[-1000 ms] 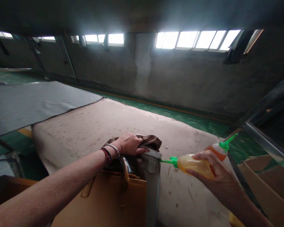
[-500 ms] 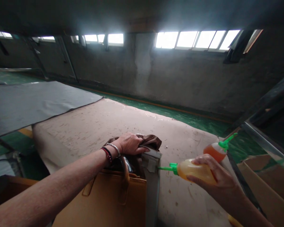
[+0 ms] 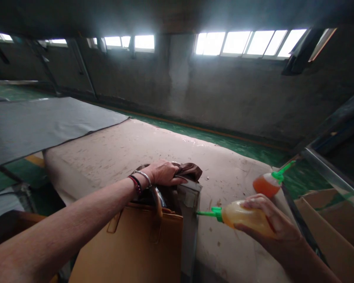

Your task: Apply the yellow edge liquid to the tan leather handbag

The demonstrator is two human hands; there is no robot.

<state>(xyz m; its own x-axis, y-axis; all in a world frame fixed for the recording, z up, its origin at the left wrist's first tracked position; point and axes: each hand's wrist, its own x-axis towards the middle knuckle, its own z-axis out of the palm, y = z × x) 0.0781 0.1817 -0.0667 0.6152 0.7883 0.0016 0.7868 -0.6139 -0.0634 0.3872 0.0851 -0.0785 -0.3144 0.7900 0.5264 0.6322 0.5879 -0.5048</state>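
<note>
Two hands work at the tan handbag (image 3: pixel 129 243). At the bag's top, the left hand (image 3: pixel 165 173) has its fingers clamped down on the brown lining (image 3: pixel 190 169). To the bag's right, the right hand (image 3: pixel 271 226) has its fingers wrapped round a squeeze bottle (image 3: pixel 244 214), whose green nozzle (image 3: pixel 208 213) is almost touching the grey strip (image 3: pixel 190 204) on the bag's right edge. Judging by this, liquid is being laid on that strip, which calls for a steady tip and a gentle squeeze. A second bottle (image 3: pixel 267 184) stands farther right on the worktop (image 3: pixel 120 149).

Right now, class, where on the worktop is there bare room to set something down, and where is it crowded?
Bare: the worktop beyond the bag, between the grey sheet and the green floor. Crowded: the near edge, with left hand on cloth, right hand holding a bottle.
</note>
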